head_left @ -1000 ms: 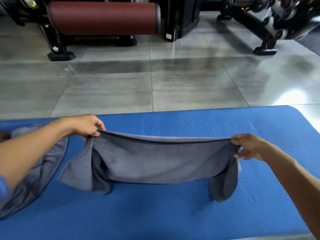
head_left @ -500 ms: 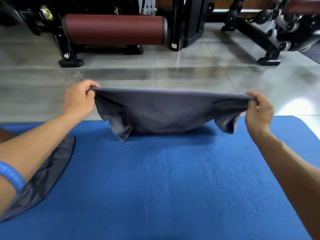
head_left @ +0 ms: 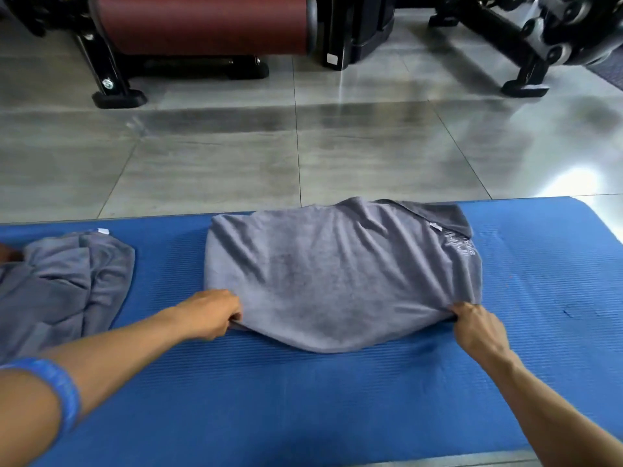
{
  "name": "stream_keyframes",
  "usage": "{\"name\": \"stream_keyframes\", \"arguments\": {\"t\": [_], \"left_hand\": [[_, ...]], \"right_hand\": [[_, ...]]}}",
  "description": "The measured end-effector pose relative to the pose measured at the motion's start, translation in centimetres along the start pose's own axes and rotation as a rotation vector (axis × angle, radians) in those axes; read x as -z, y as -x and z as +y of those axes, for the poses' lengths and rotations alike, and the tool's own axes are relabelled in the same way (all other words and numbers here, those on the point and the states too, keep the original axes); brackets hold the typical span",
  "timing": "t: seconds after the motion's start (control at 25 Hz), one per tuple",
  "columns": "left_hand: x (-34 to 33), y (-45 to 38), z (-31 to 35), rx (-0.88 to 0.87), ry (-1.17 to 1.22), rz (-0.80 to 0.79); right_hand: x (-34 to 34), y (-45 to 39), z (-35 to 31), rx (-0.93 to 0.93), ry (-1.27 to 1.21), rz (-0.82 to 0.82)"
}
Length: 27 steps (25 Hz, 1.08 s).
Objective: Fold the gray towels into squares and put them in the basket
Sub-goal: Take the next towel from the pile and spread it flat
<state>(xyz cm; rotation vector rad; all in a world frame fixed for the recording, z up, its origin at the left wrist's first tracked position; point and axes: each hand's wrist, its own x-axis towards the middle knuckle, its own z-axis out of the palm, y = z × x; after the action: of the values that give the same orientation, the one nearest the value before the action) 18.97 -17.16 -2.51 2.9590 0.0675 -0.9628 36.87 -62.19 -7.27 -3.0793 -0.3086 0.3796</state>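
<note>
Your hands, left [head_left: 210,313] and right [head_left: 478,326], pinch the towel's [head_left: 337,274] near corners on the mat [head_left: 303,399]; first fold laid. Next, halve it squarely.

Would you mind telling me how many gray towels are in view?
2. One towel lies mid-mat, gripped at its near corners; a crumpled gray pile sits at the mat's left edge and may hide more.

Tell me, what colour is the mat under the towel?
Blue, with fine ridges. The mat shows best in the head view.
</note>
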Motion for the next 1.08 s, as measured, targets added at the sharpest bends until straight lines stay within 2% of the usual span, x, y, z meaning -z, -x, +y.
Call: {"name": "stream_keyframes", "arguments": {"t": [0.12, 0.32, 0.48, 0.56, 0.6, 0.76, 0.92, 1.08], "left_hand": [[-1.1, 0.1, 1.1, -0.013, -0.028, -0.143], [-0.8, 1.0, 2.4, -0.009, -0.115, -0.266], [-0.2, 1.6, 4.0, -0.023, -0.266, -0.494], [0.4, 1.7, 4.9, -0.021, -0.263, -0.587], [1.0, 1.6, 5.3, -0.015, -0.224, -0.569], [4.2, -1.4, 7.6, -0.171, -0.202, -0.269], [5.9, -4.9, 14.7, -0.240, -0.208, -0.144], [1.9, -8.3, 22.6, -0.198, -0.032, -0.091]], "right_hand": [[-0.6, 0.4, 0.2, -0.016, 0.055, -0.025], [-1.3, 1.1, 0.8, -0.070, 0.178, -0.149], [-1.5, 1.8, 0.6, -0.048, 0.264, -0.219], [-1.4, 2.0, 0.6, -0.052, 0.252, -0.240], [-1.4, 1.9, 0.6, -0.059, 0.220, -0.238], [-1.0, 2.0, 1.1, -0.103, 0.007, -0.123], [-0.8, 2.2, 2.8, -0.195, -0.120, -0.003], [-2.1, 1.1, 7.1, -0.404, -0.417, 0.060]]}}
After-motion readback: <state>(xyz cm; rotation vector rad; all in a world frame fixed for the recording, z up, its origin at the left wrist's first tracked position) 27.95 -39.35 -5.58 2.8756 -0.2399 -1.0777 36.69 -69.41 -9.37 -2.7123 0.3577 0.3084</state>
